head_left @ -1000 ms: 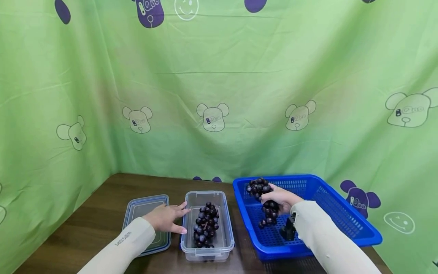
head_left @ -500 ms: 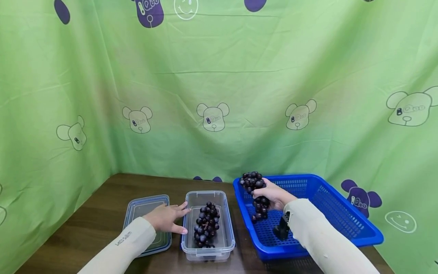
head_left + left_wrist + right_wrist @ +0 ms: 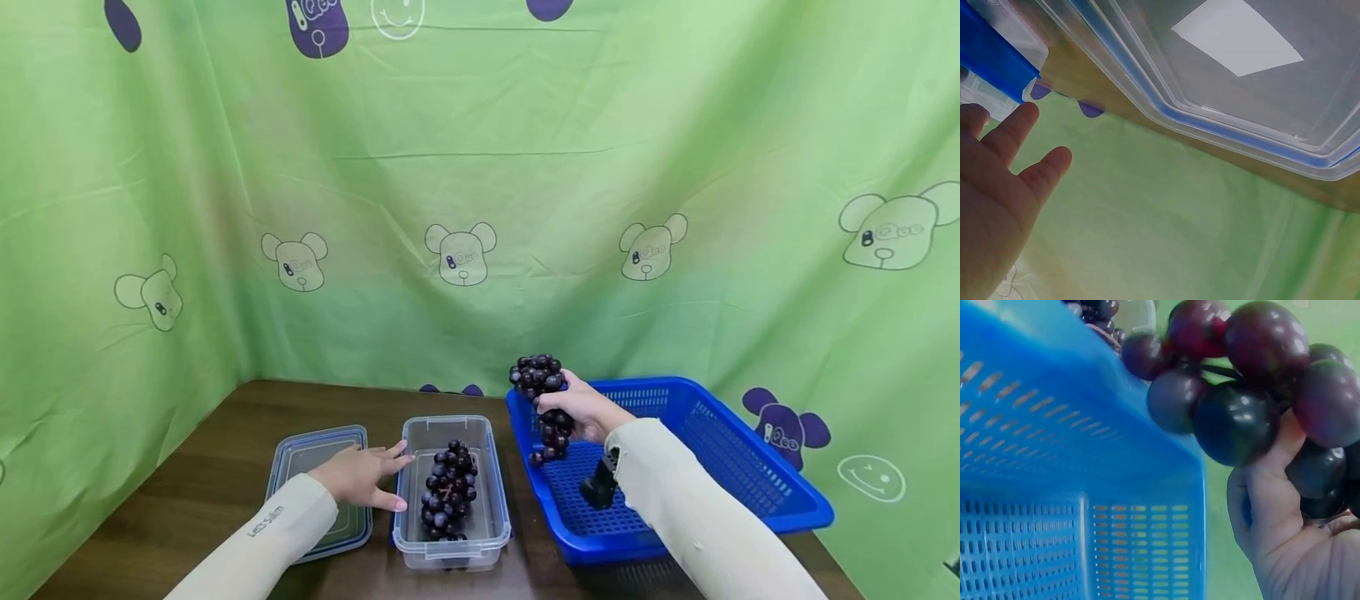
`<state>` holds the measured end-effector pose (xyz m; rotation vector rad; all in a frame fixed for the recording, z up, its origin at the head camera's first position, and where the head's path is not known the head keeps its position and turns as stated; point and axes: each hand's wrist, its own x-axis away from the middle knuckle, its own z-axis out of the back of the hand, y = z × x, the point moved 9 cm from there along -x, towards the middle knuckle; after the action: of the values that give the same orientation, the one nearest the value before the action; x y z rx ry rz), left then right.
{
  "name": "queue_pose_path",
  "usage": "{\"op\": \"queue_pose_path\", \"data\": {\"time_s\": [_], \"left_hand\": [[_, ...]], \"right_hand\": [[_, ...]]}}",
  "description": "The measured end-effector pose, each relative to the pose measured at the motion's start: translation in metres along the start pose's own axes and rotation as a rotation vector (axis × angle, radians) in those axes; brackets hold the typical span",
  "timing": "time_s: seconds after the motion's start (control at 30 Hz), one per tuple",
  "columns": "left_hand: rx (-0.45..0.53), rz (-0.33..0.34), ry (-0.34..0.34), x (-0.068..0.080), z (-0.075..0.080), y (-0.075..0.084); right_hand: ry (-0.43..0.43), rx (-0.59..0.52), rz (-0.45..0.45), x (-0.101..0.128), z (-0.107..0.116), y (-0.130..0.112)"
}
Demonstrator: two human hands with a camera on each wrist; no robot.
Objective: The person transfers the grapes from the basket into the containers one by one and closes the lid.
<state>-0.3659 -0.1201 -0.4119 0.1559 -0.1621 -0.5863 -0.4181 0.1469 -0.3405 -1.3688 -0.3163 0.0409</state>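
Above blue basket (image 3: 750, 492), dark glossy grapes (image 3: 542, 392).

Dark purple grapes (image 3: 542, 392), blue basket (image 3: 720, 467), green bear-print curtain (image 3: 525, 192).

A dark brown wooden table (image 3: 225, 467) carries three things in a row. A clear lid with a blue seal (image 3: 300, 454) lies flat on the left, a clear plastic box (image 3: 487, 508) stands just beside it, and a blue perforated basket (image 3: 750, 475) sits on the right.
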Motion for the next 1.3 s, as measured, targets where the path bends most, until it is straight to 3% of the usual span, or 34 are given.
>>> {"op": "queue_pose_path", "data": {"time_s": [0.47, 1.3], "left_hand": [[0.041, 0.002, 0.005, -0.001, -0.003, 0.000], [0.012, 0.024, -0.001, 0.000, -0.001, -0.001]], "right_hand": [[0.025, -0.034, -0.001, -0.004, -0.023, -0.003], [-0.053, -0.081, 0.011, -0.013, -0.076, 0.003]]}}
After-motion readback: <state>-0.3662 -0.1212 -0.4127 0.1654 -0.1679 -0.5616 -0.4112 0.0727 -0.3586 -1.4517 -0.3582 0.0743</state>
